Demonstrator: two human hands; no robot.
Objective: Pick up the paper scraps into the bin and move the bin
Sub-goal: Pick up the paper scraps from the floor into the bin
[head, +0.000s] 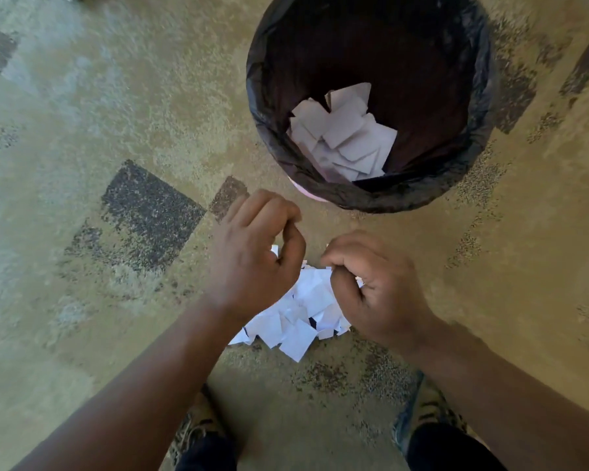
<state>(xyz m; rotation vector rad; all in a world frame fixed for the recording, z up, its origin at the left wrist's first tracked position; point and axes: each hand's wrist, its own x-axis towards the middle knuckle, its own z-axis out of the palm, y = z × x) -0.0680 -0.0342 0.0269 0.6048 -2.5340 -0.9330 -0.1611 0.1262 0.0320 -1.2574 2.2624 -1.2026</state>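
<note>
— Hands first: what are they doing?
— Both the left hand point(252, 253) and the right hand point(371, 287) hover with fingers curled over the pile of paper scraps point(300, 317) on the carpet point(116, 130). Whether either actually pinches a scrap can't be made out.
— And the bin point(371, 195)?
— Just beyond the pile, away from the person, black-lined, with scraps point(344, 137) already inside.
— Which hand is nearer the bin?
— Probably the left; its knuckles sit closer to the rim. Any lift travels forward, over that rim.
</note>
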